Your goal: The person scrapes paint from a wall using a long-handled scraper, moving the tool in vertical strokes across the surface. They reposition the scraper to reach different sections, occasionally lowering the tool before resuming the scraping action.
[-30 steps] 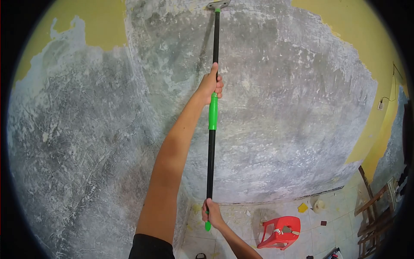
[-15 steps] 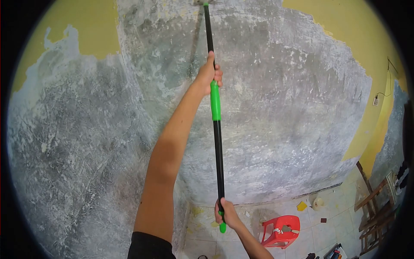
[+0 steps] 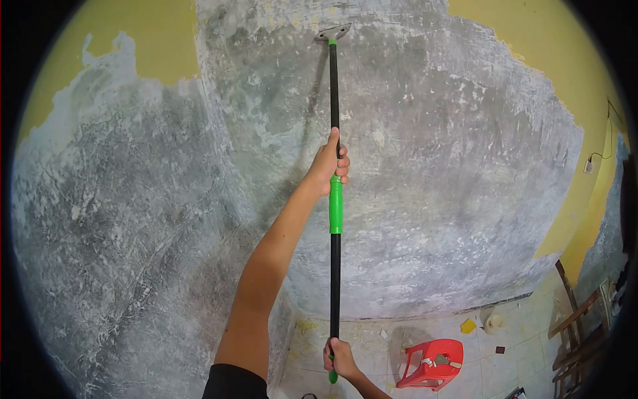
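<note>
A long black pole [image 3: 335, 279] with a green sleeve [image 3: 336, 207] runs nearly upright through the middle of the view. At its top, a flat scraper head [image 3: 333, 32] lies against the grey, patchy wall [image 3: 412, 179]. My left hand [image 3: 329, 161] is wrapped round the pole just above the green sleeve, its thumb pointing up along the shaft. Lower down, my right hand [image 3: 340, 357] grips the pole near its green end tip [image 3: 333, 377].
A red plastic stool [image 3: 435, 362] with small items on it stands on the tiled floor. Yellow paint [image 3: 159, 40] borders the bare wall. A yellow piece [image 3: 468, 326], a wall socket [image 3: 589, 166] and wooden furniture [image 3: 578, 332] are at the right.
The pole, its scraper head and my left hand have come down in view, and the whole head now shows. My right hand is slightly lower. The view has shifted a little.
</note>
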### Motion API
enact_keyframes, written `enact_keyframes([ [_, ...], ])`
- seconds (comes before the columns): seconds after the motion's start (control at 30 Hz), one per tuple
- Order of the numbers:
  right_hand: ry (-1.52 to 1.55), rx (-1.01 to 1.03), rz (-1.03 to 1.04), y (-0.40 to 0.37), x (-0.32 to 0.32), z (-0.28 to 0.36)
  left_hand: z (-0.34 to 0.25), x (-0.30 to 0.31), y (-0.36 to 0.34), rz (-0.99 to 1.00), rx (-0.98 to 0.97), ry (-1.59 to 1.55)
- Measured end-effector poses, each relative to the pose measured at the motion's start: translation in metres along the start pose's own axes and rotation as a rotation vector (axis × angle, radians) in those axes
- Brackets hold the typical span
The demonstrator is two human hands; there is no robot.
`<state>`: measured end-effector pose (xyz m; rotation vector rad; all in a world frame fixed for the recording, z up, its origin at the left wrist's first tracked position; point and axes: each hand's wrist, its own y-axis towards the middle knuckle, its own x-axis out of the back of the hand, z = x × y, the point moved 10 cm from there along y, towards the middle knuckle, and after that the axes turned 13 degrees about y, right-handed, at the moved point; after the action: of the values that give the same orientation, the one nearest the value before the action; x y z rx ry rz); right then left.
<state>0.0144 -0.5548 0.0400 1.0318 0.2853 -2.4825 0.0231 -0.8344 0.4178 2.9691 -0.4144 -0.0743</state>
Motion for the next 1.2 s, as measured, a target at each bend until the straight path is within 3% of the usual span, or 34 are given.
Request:
enact_keyframes([
  [0.2, 0.040, 0.032, 0.005, 0.020, -0.033, -0.022, -0.010, 0.026, -0.008, -0.078, -0.029, 0.116],
  [0.47, -0.005, 0.053, -0.045, 0.056, -0.026, -0.019, -0.023, 0.052, 0.004, -0.094, -0.079, 0.119],
  [0.97, 0.028, 0.005, -0.026, 0.059, -0.018, -0.026, -0.005, 0.053, 0.010, -0.032, 0.014, 0.056],
  [1.2, -0.061, 0.089, 0.014, 0.078, -0.036, 0.006, -0.027, 0.060, 0.022, -0.042, -0.005, 0.061],
])
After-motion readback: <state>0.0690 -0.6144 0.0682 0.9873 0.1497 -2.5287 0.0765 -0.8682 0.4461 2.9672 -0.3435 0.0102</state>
